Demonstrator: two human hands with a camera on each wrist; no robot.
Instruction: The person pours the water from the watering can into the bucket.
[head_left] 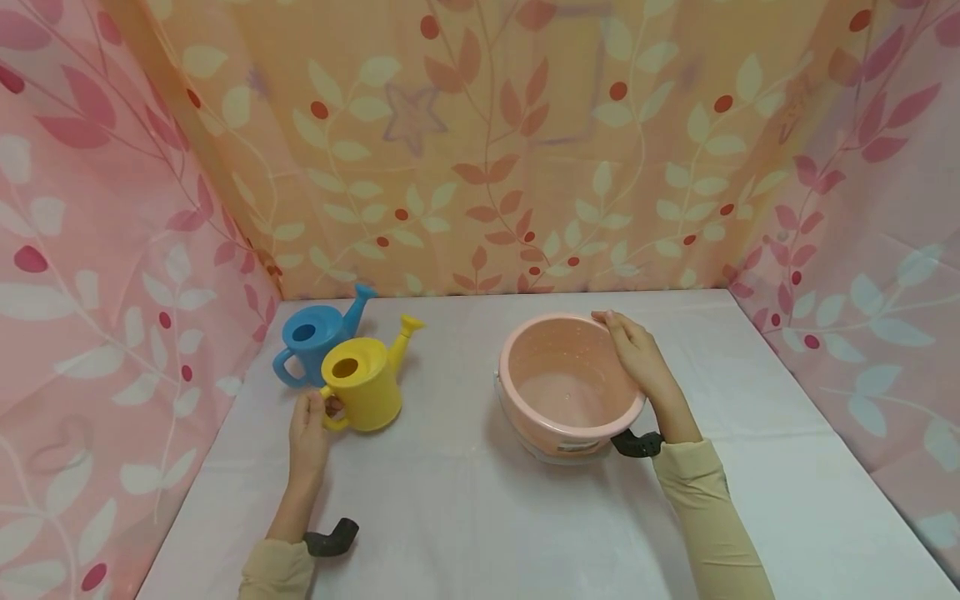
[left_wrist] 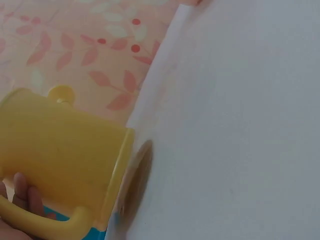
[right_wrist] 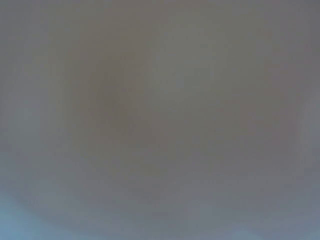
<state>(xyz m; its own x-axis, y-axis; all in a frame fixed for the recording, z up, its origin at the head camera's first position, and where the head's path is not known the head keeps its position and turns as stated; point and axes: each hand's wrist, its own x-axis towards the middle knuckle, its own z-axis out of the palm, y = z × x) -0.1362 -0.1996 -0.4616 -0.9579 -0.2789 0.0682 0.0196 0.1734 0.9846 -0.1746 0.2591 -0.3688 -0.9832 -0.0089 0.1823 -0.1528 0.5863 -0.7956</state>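
Observation:
My left hand [head_left: 307,437] grips the handle of a yellow toy watering can [head_left: 367,396]. In the left wrist view, fingers [left_wrist: 21,190] pass through the handle loop of the yellow can [left_wrist: 65,150], and a dark oval shadow lies on the cloth just past its base. Directly behind stands a blue watering can [head_left: 315,325], partly covered by the yellow one. Toward the right, my right hand [head_left: 641,358] holds the right rim of a round pink bucket [head_left: 528,421], digits lying along the edge. The right wrist view is only a blur.
A white cloth [head_left: 442,517] covers the table. Patterned curtains hang along the back [head_left: 555,200], the left [head_left: 97,333] and the right side [head_left: 862,250]. Black curved camera mounts [head_left: 333,539] stick out from both wrists.

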